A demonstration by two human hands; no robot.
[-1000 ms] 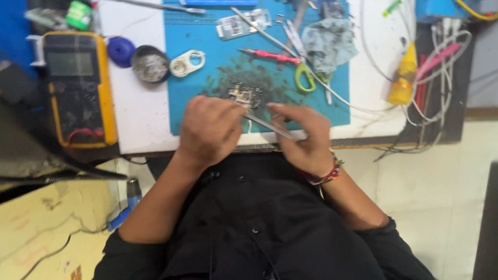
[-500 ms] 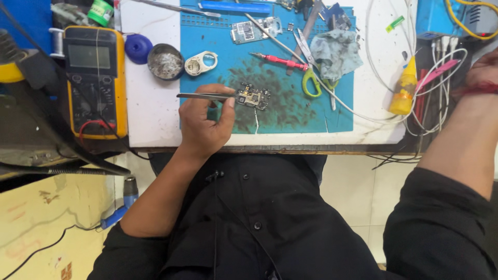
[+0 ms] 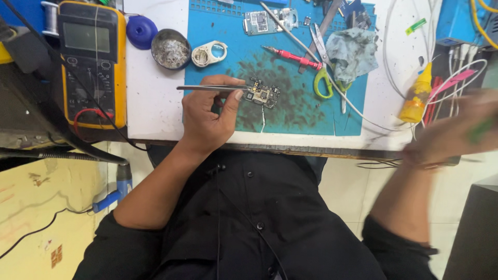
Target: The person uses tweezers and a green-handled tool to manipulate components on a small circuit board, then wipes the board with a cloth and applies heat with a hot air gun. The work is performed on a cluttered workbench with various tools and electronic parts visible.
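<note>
My left hand [image 3: 207, 116] pinches a pair of metal tweezers [image 3: 199, 88] between thumb and fingers. The tweezer tips rest on a small circuit board [image 3: 263, 95] lying on the stained blue work mat [image 3: 290, 116]. My right hand [image 3: 456, 132] is off to the right, past the table's front edge, close to an orange glue bottle [image 3: 415, 98]. Motion blur smears this hand. A green streak shows near its fingers, and I cannot tell whether it holds anything.
A yellow multimeter [image 3: 93, 62] sits at the left, beside a blue cap [image 3: 141, 30] and a round tin [image 3: 171, 49]. On the mat lie a red screwdriver [image 3: 293, 57], green-handled scissors [image 3: 324, 78], a grey cloth [image 3: 353, 52] and another board [image 3: 264, 21]. Cables [image 3: 456, 72] crowd the right.
My right hand left the board, swung out to the right, then dropped lower near the table's edge. My left hand took over the tweezers and holds them on the board.
</note>
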